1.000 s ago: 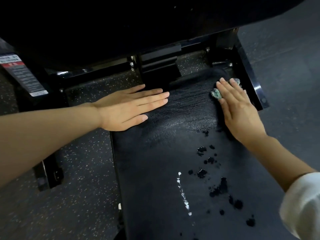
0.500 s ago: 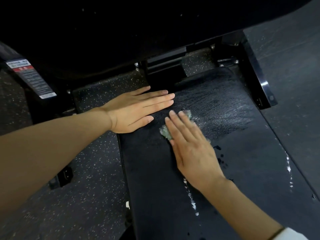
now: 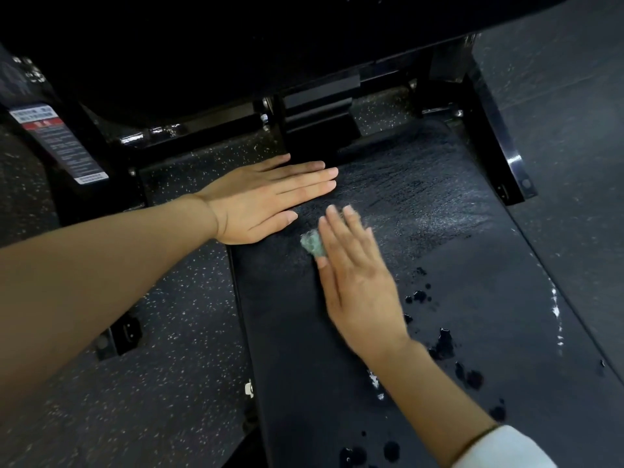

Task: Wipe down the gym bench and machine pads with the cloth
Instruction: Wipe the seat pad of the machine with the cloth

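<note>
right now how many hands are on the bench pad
2. The left hand rests flat on the bench pad; the right hand presses the green cloth beside it.

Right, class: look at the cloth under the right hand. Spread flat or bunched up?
Bunched up. The cloth shows as a small crumpled green wad poking out from under the flat right hand on the bench pad.

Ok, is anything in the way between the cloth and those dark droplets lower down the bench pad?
Nothing visible. The right hand presses the green cloth flat on the bench pad, and only bare pad lies between it and the droplets beside the wrist. The left hand rests near the pad's far end, off that path.
</note>
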`<act>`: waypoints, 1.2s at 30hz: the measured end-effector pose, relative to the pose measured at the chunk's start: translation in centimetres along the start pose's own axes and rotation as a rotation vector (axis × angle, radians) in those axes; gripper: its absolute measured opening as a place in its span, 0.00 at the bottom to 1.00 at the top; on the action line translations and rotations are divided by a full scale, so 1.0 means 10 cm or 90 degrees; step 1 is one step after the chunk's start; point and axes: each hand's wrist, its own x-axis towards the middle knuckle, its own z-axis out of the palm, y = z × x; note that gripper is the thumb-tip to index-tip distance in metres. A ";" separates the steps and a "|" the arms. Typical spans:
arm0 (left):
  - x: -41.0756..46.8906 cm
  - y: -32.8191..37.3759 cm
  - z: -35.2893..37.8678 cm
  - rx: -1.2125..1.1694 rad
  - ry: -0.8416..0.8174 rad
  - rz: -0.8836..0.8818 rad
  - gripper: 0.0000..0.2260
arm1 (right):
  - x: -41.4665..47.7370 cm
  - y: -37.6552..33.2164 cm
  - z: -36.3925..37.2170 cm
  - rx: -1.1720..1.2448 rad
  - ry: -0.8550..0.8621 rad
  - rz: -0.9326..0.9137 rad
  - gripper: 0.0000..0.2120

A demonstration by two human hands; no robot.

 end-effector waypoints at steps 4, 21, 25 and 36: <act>0.00 0.01 -0.01 -0.012 0.004 0.006 0.26 | -0.24 -0.47 0.17 -0.076 -0.070 -0.085 0.24; -0.01 0.01 0.00 0.000 0.011 0.005 0.25 | -0.06 0.06 0.04 -0.074 0.072 0.108 0.21; 0.00 -0.01 0.01 -0.008 0.010 0.012 0.25 | -0.09 -0.40 0.22 -0.109 0.054 0.090 0.23; 0.00 0.02 -0.03 0.003 -0.004 0.007 0.25 | -0.27 -0.79 0.43 -0.113 -0.046 -0.118 0.24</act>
